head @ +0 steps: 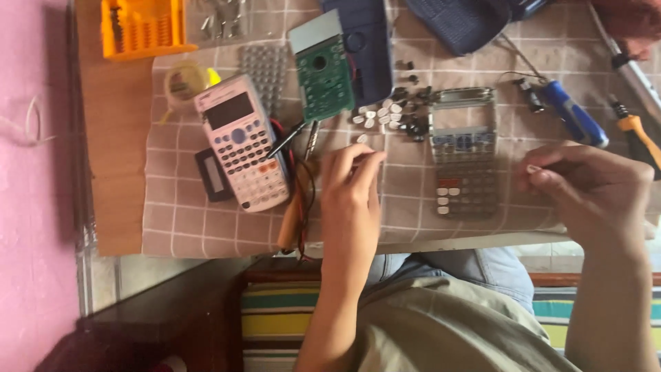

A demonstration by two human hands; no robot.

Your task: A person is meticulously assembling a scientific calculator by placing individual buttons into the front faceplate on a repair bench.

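Observation:
My left hand (352,184) rests on the checked cloth (179,220) with fingertips pinched together near a small white key cap (361,138); whether it grips anything I cannot tell. My right hand (585,186) is curled, pinching a small pale piece (533,168) at its fingertips. Between the hands lies a grey calculator front shell (465,155) with some keys fitted. Loose black and white key caps (396,114) are heaped just beyond it. A green circuit board (322,69) lies on a dark blue case half (368,48).
A whole pink-and-white calculator (242,143) lies at left over a small dark display part (212,175), beside a grey rubber keypad mat (265,69) and probe leads (296,200). An orange parts box (142,26) sits far left; a blue-handled screwdriver (571,114) and an orange-handled tool (640,138) lie at right.

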